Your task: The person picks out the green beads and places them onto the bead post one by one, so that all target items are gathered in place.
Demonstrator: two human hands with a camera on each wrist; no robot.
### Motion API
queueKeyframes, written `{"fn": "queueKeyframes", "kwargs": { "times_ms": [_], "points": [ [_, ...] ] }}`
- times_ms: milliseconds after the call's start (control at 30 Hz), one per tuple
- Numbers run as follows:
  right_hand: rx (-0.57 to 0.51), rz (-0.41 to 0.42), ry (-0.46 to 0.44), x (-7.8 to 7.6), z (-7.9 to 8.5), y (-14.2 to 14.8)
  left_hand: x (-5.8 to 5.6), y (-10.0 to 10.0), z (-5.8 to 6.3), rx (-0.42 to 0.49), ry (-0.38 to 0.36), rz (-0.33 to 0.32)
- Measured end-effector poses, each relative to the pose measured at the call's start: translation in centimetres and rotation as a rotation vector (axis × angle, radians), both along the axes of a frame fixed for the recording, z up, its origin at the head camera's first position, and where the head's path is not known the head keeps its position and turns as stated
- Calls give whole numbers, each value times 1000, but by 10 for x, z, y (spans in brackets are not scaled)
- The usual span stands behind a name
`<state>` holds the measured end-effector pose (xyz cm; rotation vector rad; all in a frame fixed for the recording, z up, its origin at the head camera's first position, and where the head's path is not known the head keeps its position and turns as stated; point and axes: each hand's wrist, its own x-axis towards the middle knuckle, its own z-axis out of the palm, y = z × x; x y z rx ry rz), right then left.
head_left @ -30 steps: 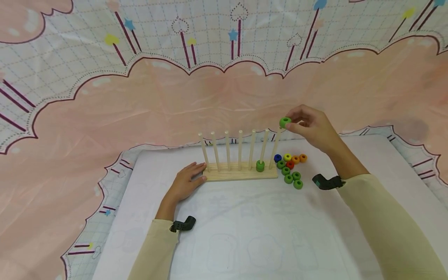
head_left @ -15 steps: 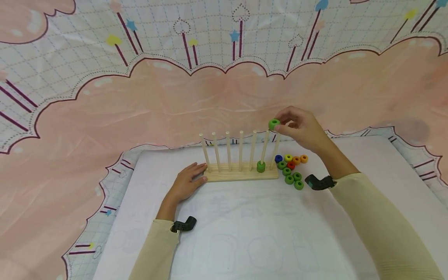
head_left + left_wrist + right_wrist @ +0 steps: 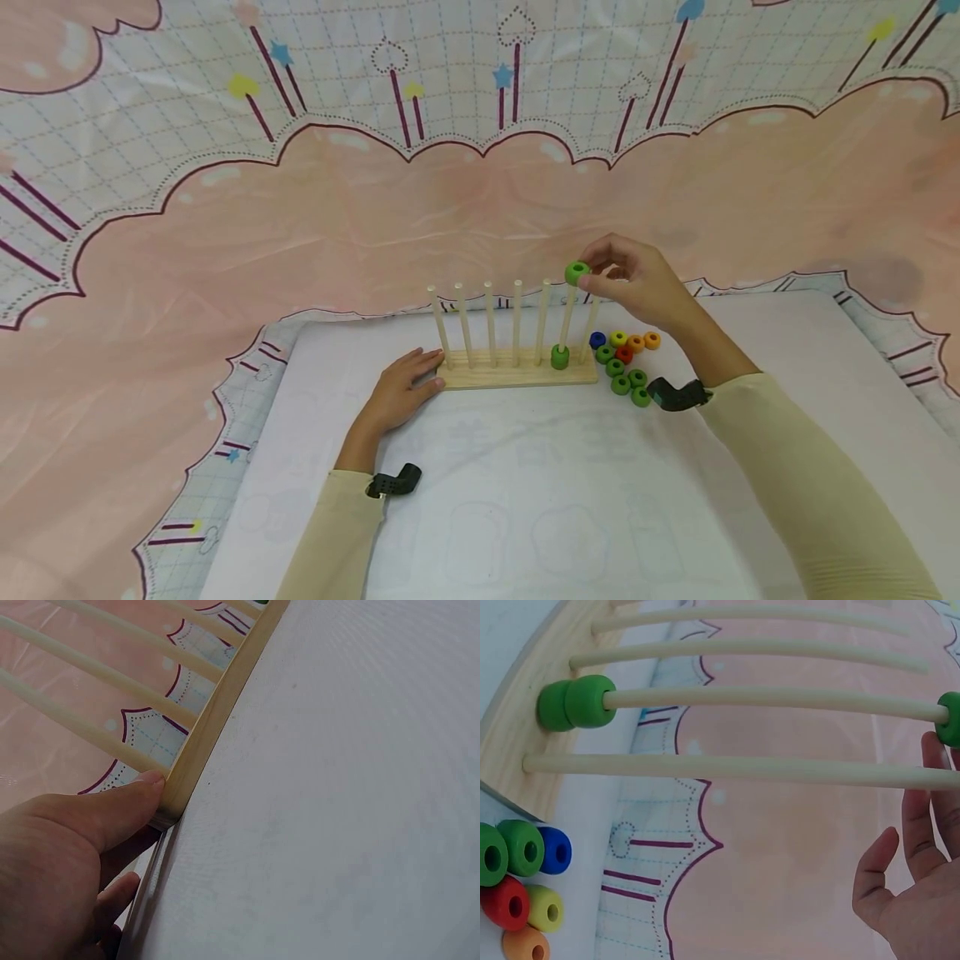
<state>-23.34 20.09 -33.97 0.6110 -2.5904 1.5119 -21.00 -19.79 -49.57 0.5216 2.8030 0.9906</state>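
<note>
A wooden peg rack (image 3: 517, 379) stands on the table, a row of upright pegs on its base. My left hand (image 3: 403, 387) holds the rack's left end; in the left wrist view the thumb (image 3: 139, 799) lies against the base's corner and the other fingers are partly hidden. Up at the tip of the second peg from the right, my right hand (image 3: 626, 279) pinches a green bead (image 3: 577, 272) between thumb and fingers. Two green beads (image 3: 589, 701) sit stacked at the bottom of that same peg in the right wrist view.
Loose beads lie right of the rack: several green ones (image 3: 620, 385), a blue bead (image 3: 597, 340), a red bead (image 3: 624, 355), a yellow bead (image 3: 618, 338) and two orange beads (image 3: 652, 340). A patterned pink curtain (image 3: 480, 217) hangs behind the white table (image 3: 510, 500).
My right hand has carried the green bead leftward from beyond the rightmost peg to the second peg's tip, then slightly down. The left hand has stayed at the rack's end.
</note>
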Motion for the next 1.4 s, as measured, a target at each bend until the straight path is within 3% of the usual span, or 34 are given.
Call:
{"fn": "queueKeyframes", "kwargs": {
  "times_ms": [600, 1400],
  "points": [
    [-35, 28, -40, 0, -14, -1, -1, 1, -2, 0, 8, 4],
    [-25, 16, -53, 1, -14, -1, 0, 0, -1, -12, 11, -1]
  ]
}}
